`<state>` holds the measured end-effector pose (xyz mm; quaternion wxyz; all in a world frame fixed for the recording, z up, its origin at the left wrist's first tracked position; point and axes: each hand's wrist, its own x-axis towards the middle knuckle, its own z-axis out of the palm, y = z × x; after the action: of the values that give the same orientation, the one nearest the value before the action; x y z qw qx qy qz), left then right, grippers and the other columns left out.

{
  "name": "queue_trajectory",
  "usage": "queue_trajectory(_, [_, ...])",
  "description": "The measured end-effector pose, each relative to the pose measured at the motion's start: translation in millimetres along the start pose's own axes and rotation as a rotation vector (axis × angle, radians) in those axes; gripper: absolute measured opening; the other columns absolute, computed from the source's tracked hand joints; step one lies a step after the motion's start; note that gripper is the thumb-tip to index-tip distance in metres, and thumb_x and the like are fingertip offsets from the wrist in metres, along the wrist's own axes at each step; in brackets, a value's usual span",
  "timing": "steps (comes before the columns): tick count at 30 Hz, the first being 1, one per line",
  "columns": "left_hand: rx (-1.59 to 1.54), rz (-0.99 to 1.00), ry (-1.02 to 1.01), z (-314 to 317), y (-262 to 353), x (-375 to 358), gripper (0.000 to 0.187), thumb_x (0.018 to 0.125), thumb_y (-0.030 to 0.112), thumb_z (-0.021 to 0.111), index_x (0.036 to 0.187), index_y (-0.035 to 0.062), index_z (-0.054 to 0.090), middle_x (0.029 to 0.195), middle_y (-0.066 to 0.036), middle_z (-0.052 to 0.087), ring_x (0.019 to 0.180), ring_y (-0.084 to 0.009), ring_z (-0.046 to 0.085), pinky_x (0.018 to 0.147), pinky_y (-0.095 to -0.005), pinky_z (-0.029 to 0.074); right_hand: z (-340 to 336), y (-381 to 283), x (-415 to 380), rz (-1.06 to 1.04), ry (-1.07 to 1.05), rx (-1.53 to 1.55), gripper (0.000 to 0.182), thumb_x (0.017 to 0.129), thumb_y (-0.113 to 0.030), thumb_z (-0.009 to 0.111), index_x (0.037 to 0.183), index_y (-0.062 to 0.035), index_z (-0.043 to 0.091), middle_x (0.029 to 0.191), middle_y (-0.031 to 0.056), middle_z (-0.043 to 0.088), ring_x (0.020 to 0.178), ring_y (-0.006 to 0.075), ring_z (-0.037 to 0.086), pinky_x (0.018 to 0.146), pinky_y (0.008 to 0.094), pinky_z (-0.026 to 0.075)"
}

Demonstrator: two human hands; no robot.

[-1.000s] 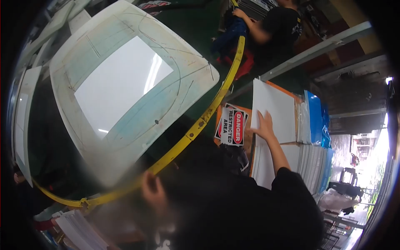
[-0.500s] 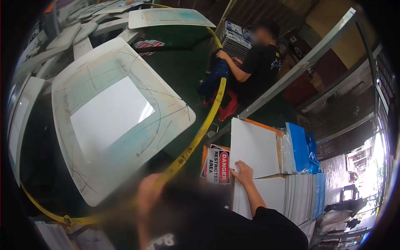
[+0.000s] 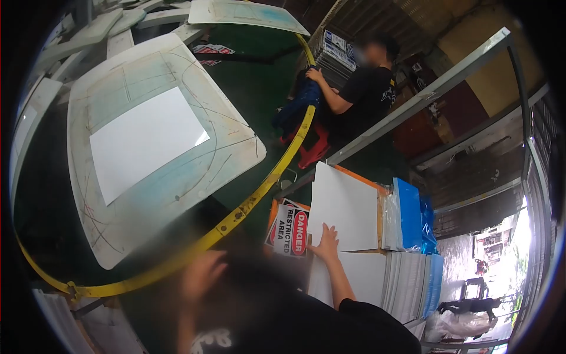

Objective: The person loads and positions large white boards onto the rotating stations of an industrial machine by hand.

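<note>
Head view: my right hand (image 3: 328, 244), spread, clasping nothing, touches the white sheet (image 3: 345, 206) at the stack (image 3: 390, 222)'s near edge; I'd press flat, lightly; my left hand (image 3: 202, 274) blurs, hold unclear.

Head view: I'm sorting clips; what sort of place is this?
Probably a sign-printing workshop: a DANGER sign, stacked white sheets and a stained board bearing one white sheet.
</note>
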<state>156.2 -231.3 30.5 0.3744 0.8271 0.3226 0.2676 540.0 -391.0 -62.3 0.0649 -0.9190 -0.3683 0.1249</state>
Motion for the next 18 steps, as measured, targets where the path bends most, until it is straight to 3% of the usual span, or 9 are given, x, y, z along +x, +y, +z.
queue_trajectory(4, [0.017, 0.007, -0.033, 3.1, -3.8, 0.0, 0.028, 0.079, 0.017, 0.065, 0.104, 0.0068, 0.059, 0.099, -0.012, 0.062, 0.095, -0.0301, 0.057, 0.082, -0.0374, 0.044, -18.1, -8.2, -5.3, -0.088, -0.009, -0.005, 0.095, 0.058, -0.028, 0.081, 0.135, -0.0061, 0.029, 0.139, 0.0295, 0.024, 0.130, 0.0464, 0.021, 0.102, 0.0597, 0.023])
queue_trajectory(7, [0.030, -0.013, -0.088, 2.6, 2.4, 0.3, 0.029, 0.079, 0.019, 0.064, 0.105, 0.0071, 0.059, 0.099, -0.011, 0.061, 0.094, -0.0300, 0.057, 0.082, -0.0372, 0.044, 8.9, 6.3, -2.0, -0.282, 0.232, 0.093, 0.073, 0.062, -0.021, 0.075, 0.126, -0.0079, 0.043, 0.133, 0.0258, 0.038, 0.129, 0.0413, 0.030, 0.104, 0.0503, 0.028])
queue_trajectory(10, [0.037, -0.018, -0.122, 1.3, 8.7, -0.3, 0.030, 0.080, 0.020, 0.064, 0.106, 0.0076, 0.059, 0.098, -0.011, 0.061, 0.095, -0.0292, 0.056, 0.083, -0.0369, 0.043, -7.2, -19.4, -18.9, -0.166, 0.272, 0.354, 0.044, 0.066, -0.015, 0.067, 0.109, -0.0087, 0.056, 0.123, 0.0209, 0.052, 0.123, 0.0379, 0.041, 0.102, 0.0413, 0.034])
queue_trajectory(13, [0.060, -0.008, -0.124, 0.9, 13.4, -3.1, 0.030, 0.080, 0.020, 0.064, 0.107, 0.0076, 0.059, 0.098, -0.011, 0.061, 0.095, -0.0289, 0.056, 0.083, -0.0369, 0.043, -6.0, -33.6, -27.9, -0.210, 0.389, 0.356, 0.031, 0.067, -0.011, 0.064, 0.098, -0.0082, 0.061, 0.118, 0.0182, 0.056, 0.118, 0.0371, 0.047, 0.099, 0.0390, 0.038])
queue_trajectory(18, [0.068, 0.034, -0.116, 9.9, 13.5, -5.9, 0.030, 0.080, 0.020, 0.064, 0.107, 0.0074, 0.059, 0.099, -0.010, 0.061, 0.094, -0.0290, 0.056, 0.082, -0.0369, 0.044, -6.5, -50.5, -17.1, -0.116, 0.535, 0.286, 0.027, 0.068, -0.008, 0.061, 0.095, -0.0069, 0.061, 0.115, 0.0158, 0.059, 0.114, 0.0355, 0.051, 0.096, 0.0393, 0.040])
